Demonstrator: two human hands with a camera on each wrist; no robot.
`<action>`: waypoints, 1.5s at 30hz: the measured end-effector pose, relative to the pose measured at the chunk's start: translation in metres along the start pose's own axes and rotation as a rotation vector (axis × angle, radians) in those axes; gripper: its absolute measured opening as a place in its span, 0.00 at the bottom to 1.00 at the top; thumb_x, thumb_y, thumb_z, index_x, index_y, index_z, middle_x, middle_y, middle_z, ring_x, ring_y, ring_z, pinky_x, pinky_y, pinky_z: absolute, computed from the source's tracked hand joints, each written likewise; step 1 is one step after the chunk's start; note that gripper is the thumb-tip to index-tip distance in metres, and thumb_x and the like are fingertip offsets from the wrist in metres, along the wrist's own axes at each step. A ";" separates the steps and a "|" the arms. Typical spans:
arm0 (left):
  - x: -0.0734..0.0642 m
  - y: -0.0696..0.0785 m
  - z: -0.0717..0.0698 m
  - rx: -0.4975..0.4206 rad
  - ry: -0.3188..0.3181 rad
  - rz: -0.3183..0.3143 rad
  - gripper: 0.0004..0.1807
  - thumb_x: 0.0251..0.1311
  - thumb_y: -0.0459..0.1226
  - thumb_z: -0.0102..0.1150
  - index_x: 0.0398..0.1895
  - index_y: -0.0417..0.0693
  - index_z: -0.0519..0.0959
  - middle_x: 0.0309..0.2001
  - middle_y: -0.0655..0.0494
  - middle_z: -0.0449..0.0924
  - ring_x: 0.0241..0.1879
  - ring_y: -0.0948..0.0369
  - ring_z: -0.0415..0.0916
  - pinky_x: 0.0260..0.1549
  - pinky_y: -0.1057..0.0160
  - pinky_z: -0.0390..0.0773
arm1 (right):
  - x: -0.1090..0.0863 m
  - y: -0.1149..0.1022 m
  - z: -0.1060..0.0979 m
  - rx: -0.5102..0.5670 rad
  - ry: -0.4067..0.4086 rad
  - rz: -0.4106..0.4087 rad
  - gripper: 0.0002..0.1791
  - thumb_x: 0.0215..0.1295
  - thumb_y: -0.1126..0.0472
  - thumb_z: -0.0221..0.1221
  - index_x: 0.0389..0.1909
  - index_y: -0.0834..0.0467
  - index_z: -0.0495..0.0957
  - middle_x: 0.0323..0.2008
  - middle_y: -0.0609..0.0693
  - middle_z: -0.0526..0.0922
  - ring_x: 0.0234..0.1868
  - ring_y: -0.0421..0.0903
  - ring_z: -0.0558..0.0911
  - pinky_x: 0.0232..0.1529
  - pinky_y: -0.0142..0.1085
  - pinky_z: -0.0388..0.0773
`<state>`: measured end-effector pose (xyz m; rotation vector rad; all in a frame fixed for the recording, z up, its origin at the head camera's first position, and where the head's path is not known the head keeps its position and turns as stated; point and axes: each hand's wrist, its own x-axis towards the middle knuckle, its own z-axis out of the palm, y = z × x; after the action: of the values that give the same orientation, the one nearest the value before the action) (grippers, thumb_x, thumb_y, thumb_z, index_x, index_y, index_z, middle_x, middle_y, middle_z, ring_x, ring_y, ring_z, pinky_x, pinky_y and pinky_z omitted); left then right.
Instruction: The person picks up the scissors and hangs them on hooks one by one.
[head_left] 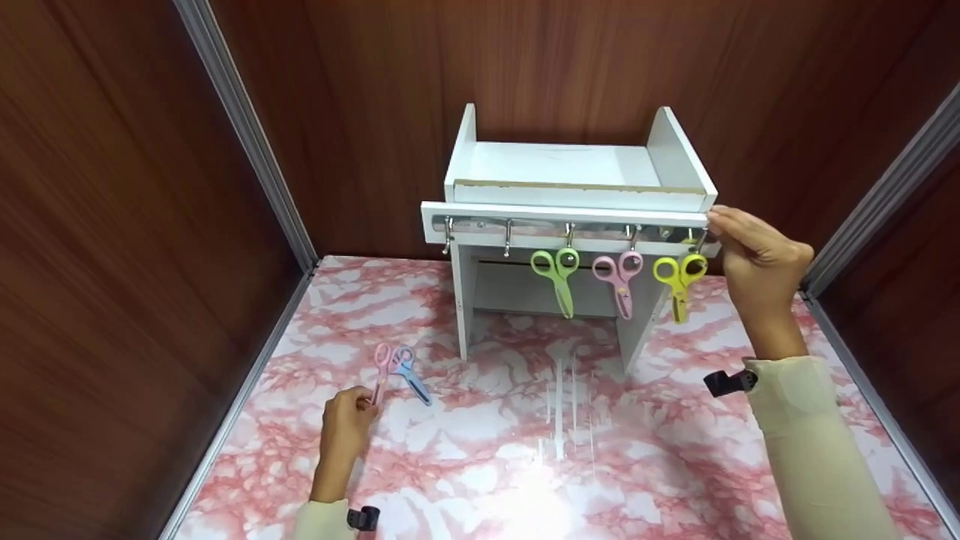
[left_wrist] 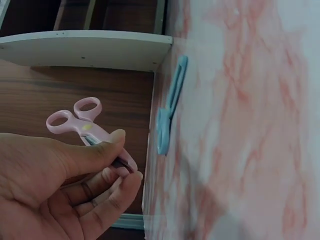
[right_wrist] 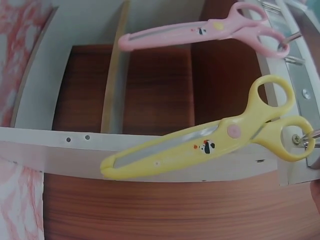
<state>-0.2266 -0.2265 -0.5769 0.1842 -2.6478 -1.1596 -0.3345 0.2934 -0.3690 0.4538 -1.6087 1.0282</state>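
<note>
My left hand (head_left: 346,431) pinches a pair of pink scissors (left_wrist: 102,134) near the blade tips between thumb and fingers, handle loops pointing away. Blue scissors (left_wrist: 172,100) lie on the table just beyond them. At the right end of a white hook rail (head_left: 532,213), my right hand (head_left: 769,262) grips the board's edge; only a sliver of it shows in the right wrist view. From the rail's metal hooks hang green scissors (head_left: 559,281), a second pink pair (head_left: 619,283) and yellow scissors (right_wrist: 220,137), each by a handle loop with blades down.
The rail runs along the front of a white shelf unit (head_left: 465,307) standing on a pink marbled table (head_left: 450,465). Two hooks (head_left: 508,236) at the rail's left carry nothing. Brown wood-grain panels (head_left: 360,135) with metal edge strips enclose the left, back and right.
</note>
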 end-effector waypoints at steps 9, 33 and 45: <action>0.001 0.010 0.007 -0.170 0.012 0.016 0.03 0.56 0.24 0.70 0.32 0.34 0.84 0.26 0.51 0.82 0.25 0.59 0.79 0.23 0.68 0.79 | 0.000 -0.009 0.000 -0.018 -0.018 -0.020 0.12 0.54 0.81 0.69 0.33 0.63 0.90 0.35 0.60 0.89 0.41 0.47 0.89 0.48 0.28 0.82; -0.003 0.047 0.011 -0.364 0.010 0.078 0.05 0.57 0.25 0.71 0.36 0.34 0.85 0.30 0.45 0.85 0.32 0.53 0.83 0.27 0.67 0.84 | 0.005 -0.026 0.000 -0.015 -0.020 -0.038 0.11 0.53 0.83 0.67 0.32 0.67 0.89 0.34 0.64 0.88 0.39 0.50 0.89 0.48 0.29 0.83; -0.003 0.065 0.018 -0.450 0.004 0.077 0.05 0.57 0.26 0.71 0.36 0.34 0.85 0.30 0.45 0.85 0.30 0.57 0.83 0.28 0.66 0.85 | 0.007 -0.029 -0.002 -0.046 -0.026 -0.038 0.10 0.53 0.83 0.68 0.32 0.67 0.89 0.33 0.62 0.89 0.38 0.53 0.89 0.47 0.27 0.82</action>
<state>-0.2298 -0.1690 -0.5415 0.0016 -2.2906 -1.6791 -0.3138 0.2812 -0.3519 0.4669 -1.6377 0.9581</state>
